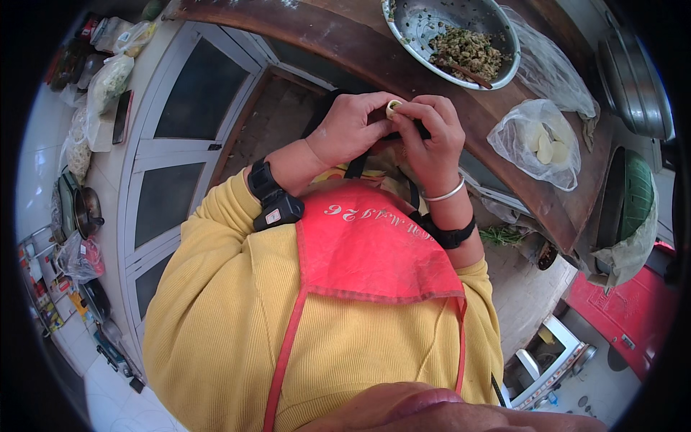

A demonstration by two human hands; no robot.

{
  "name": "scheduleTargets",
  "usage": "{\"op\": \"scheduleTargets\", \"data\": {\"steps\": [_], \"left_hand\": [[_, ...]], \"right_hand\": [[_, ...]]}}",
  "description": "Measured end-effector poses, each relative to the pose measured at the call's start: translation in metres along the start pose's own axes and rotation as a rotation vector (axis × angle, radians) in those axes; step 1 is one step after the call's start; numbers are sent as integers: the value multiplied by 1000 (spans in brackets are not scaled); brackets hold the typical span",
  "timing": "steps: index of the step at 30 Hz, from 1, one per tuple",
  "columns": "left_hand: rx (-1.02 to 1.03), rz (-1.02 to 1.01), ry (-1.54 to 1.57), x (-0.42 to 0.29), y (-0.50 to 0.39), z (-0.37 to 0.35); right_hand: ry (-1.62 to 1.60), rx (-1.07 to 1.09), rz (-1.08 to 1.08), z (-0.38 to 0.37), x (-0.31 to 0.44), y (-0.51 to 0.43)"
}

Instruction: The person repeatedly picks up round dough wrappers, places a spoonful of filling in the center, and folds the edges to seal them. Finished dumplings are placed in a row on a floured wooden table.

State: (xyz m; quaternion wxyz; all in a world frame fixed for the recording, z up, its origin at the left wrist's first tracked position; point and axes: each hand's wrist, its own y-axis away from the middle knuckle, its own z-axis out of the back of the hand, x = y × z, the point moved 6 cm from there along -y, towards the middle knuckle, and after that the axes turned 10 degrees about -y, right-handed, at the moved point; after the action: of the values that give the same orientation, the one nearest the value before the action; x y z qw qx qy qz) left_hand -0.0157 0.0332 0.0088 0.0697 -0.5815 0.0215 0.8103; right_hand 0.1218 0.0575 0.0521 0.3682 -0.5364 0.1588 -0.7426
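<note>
My left hand and my right hand meet above the near edge of the wooden table, both pinching a small piece of pale dough with a little greenish filling showing in its opening. Just beyond them, a metal bowl holds chopped filling with a wooden utensil lying in it. To the right, a clear plastic bag contains several flat pale dough rounds.
The wooden table bears flour traces. Another plastic bag lies beside the bowl. Stacked metal pots and a green basket are at the right. Bagged food lines a tiled counter at the left.
</note>
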Motion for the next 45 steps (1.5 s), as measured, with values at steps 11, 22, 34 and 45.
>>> {"op": "scheduleTargets", "data": {"steps": [11,22,34,45], "left_hand": [[13,41,58,4,0,-1],[-19,43,84,7,-1,-3],[101,66,212,11,-2,-11],[-225,156,925,16,-15,-4]], "right_hand": [[-88,-17,-134,2,-7,3],[-208,-48,-266,2,-23,9],[-88,78,-201,-4,-13,0],[-766,-225,-610,-12,-41,22]]}}
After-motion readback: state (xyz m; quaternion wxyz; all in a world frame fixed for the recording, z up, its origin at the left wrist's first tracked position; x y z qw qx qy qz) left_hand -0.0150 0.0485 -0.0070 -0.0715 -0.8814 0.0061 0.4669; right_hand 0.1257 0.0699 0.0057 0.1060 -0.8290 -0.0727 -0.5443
